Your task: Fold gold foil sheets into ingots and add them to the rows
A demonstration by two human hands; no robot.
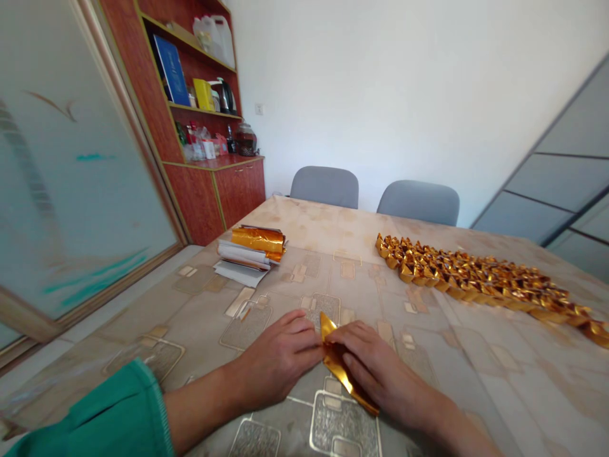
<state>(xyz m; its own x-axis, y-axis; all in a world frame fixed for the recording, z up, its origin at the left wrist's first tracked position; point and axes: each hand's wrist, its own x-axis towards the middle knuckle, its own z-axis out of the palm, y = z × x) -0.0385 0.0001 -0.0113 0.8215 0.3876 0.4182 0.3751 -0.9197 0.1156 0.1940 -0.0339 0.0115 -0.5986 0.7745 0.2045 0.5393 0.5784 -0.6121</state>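
Near the table's left edge, a green sleeve (80, 412) enters from the bottom of the view, and toward the far left corner sits a stack of paper and gold foil sheets (252, 252), its layers hard to count. At the near edge, the left hand (278, 358) rests with fingers together against a creased gold foil sheet (340, 368), while the right hand (375, 371) lies over it, pressing it toward the patterned tablecloth (499, 381); any pinch beneath is hidden. Toward the right edge, a long band of many folded gold foil pieces (476, 279) already lies finished, running out of view.
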